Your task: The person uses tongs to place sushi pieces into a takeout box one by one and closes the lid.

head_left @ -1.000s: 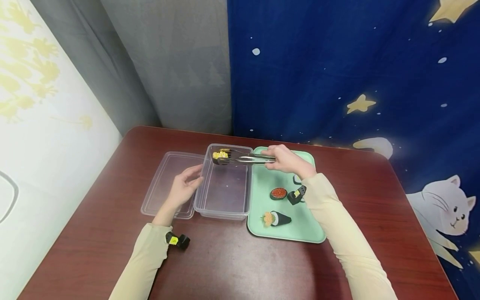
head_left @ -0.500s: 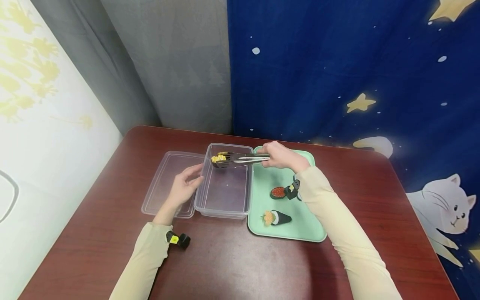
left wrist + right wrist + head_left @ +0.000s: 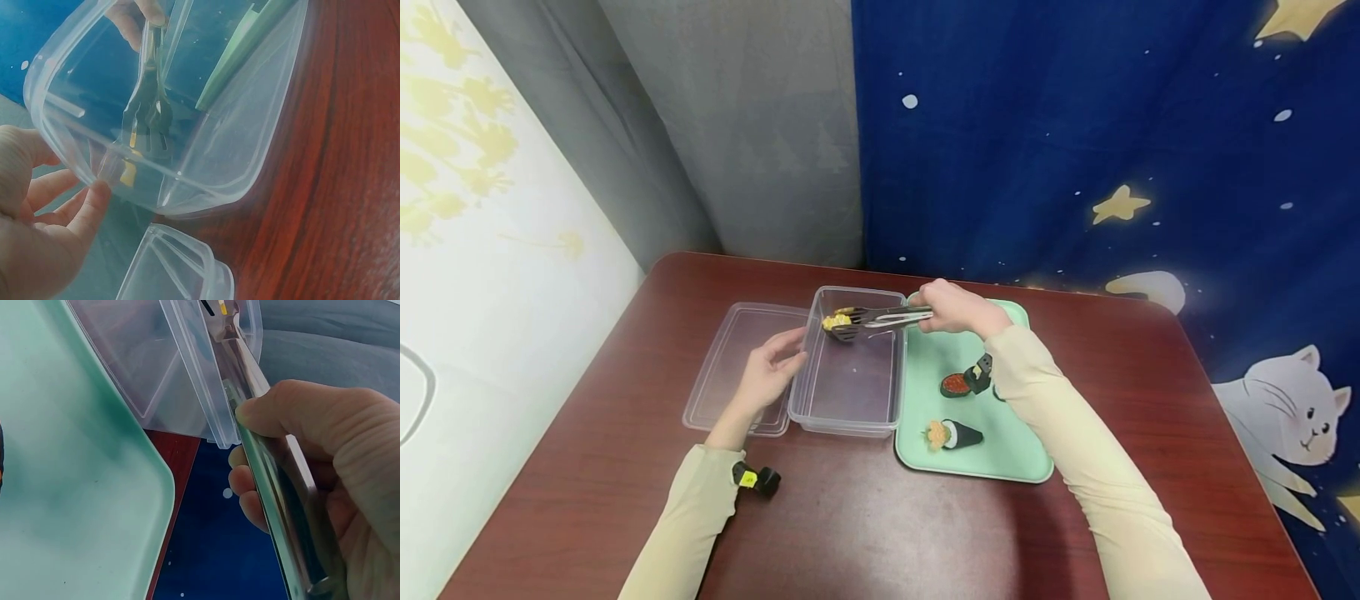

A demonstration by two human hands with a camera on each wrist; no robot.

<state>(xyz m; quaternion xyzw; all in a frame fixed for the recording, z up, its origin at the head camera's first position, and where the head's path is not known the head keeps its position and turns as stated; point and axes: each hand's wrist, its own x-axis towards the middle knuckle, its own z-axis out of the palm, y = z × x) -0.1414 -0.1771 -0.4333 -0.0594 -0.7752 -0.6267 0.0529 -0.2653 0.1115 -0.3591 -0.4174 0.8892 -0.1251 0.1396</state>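
My right hand (image 3: 953, 308) (image 3: 325, 444) grips metal tongs (image 3: 880, 317) (image 3: 275, 487) that reach left over a clear plastic container (image 3: 850, 417) (image 3: 250, 156) (image 3: 187, 375). The tongs' tips (image 3: 147, 115) pinch a yellow sushi piece (image 3: 835, 321) (image 3: 128, 172) low inside the container's far left corner. My left hand (image 3: 769, 373) (image 3: 50, 231) rests with relaxed fingers against the container's left wall. The container's clear lid (image 3: 730, 367) (image 3: 181, 269) lies flat under and beside that hand.
A mint green tray (image 3: 1000, 454) (image 3: 62, 487) sits right of the container and holds a red roe sushi (image 3: 955, 385) and a cone hand roll (image 3: 951, 434). All of it stands on a dark red table (image 3: 865, 517) with a blue starred curtain behind.
My right hand and the tongs have shifted a little left, carrying the yellow piece lower into the container's far corner. The left hand has stayed put.
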